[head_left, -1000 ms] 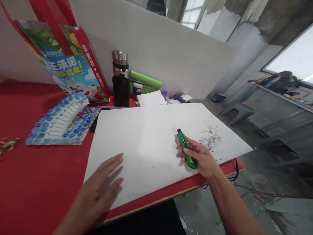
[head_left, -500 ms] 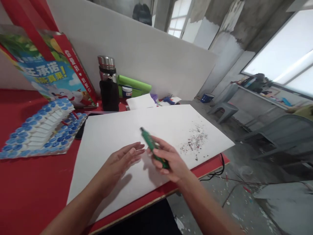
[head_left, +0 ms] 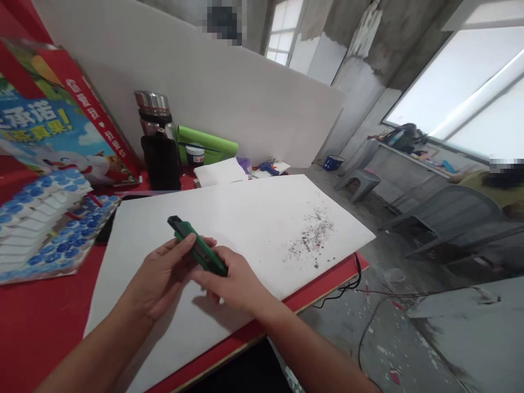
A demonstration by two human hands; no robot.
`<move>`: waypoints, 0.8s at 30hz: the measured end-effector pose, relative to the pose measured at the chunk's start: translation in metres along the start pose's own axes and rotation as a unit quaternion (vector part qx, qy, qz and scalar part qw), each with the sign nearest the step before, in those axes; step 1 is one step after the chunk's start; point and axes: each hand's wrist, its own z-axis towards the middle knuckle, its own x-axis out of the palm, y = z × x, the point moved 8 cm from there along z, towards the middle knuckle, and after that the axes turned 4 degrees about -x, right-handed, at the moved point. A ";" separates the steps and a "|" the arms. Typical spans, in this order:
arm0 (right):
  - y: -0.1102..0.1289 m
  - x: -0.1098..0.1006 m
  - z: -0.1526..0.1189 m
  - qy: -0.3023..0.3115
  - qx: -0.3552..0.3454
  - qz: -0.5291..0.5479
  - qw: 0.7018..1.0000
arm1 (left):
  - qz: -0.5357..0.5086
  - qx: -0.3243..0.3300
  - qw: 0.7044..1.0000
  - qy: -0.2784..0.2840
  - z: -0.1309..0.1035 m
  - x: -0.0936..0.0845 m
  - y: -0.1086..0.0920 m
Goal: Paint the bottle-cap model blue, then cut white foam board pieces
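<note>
Leftward over the white sheet (head_left: 254, 229) have gone the right hand (head_left: 235, 284) and the green utility knife (head_left: 204, 254), which a second ago was beside the dark crumbs (head_left: 313, 237); the left hand (head_left: 159, 278), then apart from it, has come in to meet them. Right fingers now grasp the knife's rear end, while the left ones pinch it nearer the black head, thumb on top. So the knife lies between both hands, touching each, and seems lifted clear of the sheet. Its long axis slants, head away to the left and rear toward the right palm, crossing the line of the near edge of the counter (head_left: 33, 322) rather than following it. The head is nearer the left fingers, the body's tail nearer the right. I cannot make out any bare blade.

Beneath, the sheet reaches close to the counter's near edge, and the crumbs lie toward the right-hand corner, well apart from the knife. Along the back edge stand a flask (head_left: 152, 102), a small jar (head_left: 195, 155) and a green roll (head_left: 221, 146). Toward the left edge, a blue-and-white craft piece (head_left: 61, 248) rests before a printed bag (head_left: 92, 142).
</note>
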 end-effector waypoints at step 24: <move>-0.032 0.000 0.012 -0.005 0.035 0.146 0.989 | 0.016 0.050 0.998 -0.033 0.026 -0.001 0.004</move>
